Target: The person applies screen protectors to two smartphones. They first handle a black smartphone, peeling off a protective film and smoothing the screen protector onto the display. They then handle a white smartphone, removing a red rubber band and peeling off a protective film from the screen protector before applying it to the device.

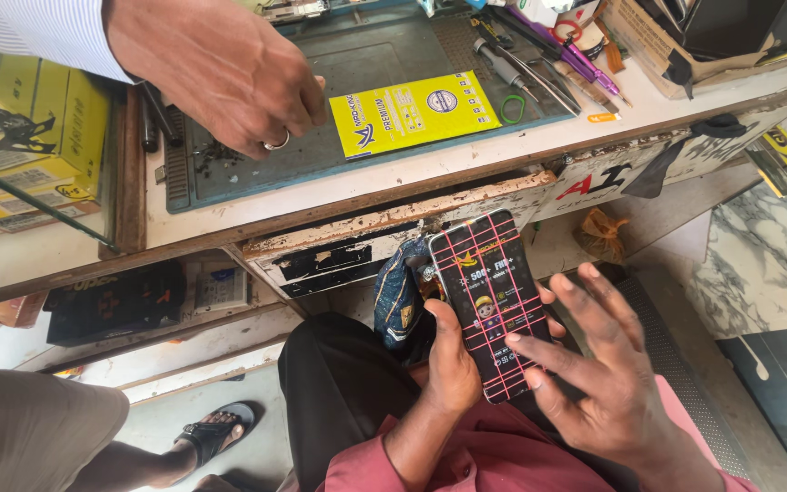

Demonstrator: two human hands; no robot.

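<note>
Phone check at the bench

My left hand [453, 364] grips the lit phone [494, 305]; my right hand [608, 374], fingers spread wide, touches its screen at 4 o'clock.

A worn wooden counter [430, 173] with a chipped drawer front [393, 239] stands in daylight over a pale floor [189, 415] beside marble-patterned tiling [758, 264].

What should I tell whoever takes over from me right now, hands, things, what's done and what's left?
Left hand: grips the phone by its left edge, screen lit and facing up, over the lap.
Right hand: open, one fingertip touching the lower screen.
Another person's hand, wearing a ring, rests on the grey mat on the counter, beside a yellow packet.
Done: phone is on and showing red grid lines.
Left: the packet looks unopened.
</note>
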